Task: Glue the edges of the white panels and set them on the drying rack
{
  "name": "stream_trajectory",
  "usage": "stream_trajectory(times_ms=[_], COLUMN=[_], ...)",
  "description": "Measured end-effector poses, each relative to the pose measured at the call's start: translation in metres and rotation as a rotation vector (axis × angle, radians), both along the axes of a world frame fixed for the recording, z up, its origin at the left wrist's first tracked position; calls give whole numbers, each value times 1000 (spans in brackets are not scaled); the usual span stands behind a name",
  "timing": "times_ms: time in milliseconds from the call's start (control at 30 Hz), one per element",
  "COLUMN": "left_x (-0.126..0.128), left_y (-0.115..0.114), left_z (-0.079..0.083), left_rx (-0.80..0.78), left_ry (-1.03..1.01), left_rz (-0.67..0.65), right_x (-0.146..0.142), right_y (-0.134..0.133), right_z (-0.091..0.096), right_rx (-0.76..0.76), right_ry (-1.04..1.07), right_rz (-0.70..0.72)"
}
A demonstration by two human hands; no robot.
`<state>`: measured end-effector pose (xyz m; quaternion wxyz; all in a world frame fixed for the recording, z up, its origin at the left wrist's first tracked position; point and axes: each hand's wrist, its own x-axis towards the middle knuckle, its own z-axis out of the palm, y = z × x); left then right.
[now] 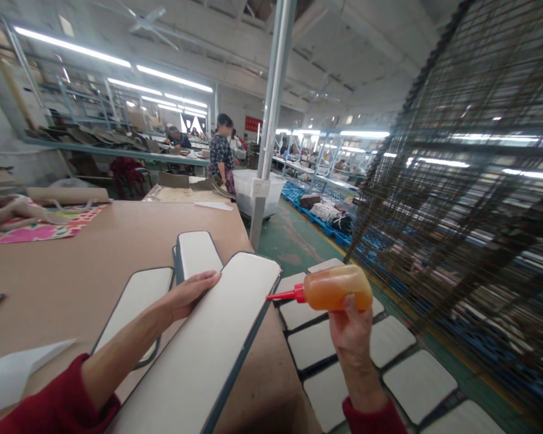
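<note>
My right hand [353,325] is wrapped round a squeeze bottle [332,286] of amber liquid, held on its side. Its red nozzle points left, with the tip at the right edge of a long white panel [208,337] that has a dark border. That panel is tilted toward me, and its near end runs out of view. My left hand [194,293] grips its left edge, fingertips on the white face and the thumb hidden. Behind that hand lie a small stack of similar panels [198,253] and another single panel [133,304] on the brown table [163,226].
Several white panels [400,337] lie in rows low down on the right, beyond the table edge. A metal post [271,120] and a white bin [271,199] stand past the far corner. Tall wire racks [470,150] fill the right side. A person [221,154] stands farther back.
</note>
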<state>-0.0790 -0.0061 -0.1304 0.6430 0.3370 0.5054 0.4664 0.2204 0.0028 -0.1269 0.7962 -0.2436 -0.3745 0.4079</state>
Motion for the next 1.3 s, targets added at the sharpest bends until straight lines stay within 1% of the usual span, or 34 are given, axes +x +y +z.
stream_trajectory(times_ms=[233,467,800,967,1100,1300], left_x=[1,1,2,6,9,13], left_y=[1,5,12,18,22,30], left_z=[0,-1,-4,1,6,15], left_rx=[8,-5,-7,-16,8,5], left_ry=[-9,-5,-16,-37,-44,-29], left_rz=[-16,-13,-16,-26,-38,-15], right_x=[-4,-5,-7,-7,-5,-3], right_y=[-4,-7,-15,-19,-20,-24], right_z=[0,3,6,8,5,8], right_rx=[-10,-27,-30,-14,-7,-6], right_ry=[-15,35,-44,-6,-59,-69], right_rz=[33,49,59,103,140,130])
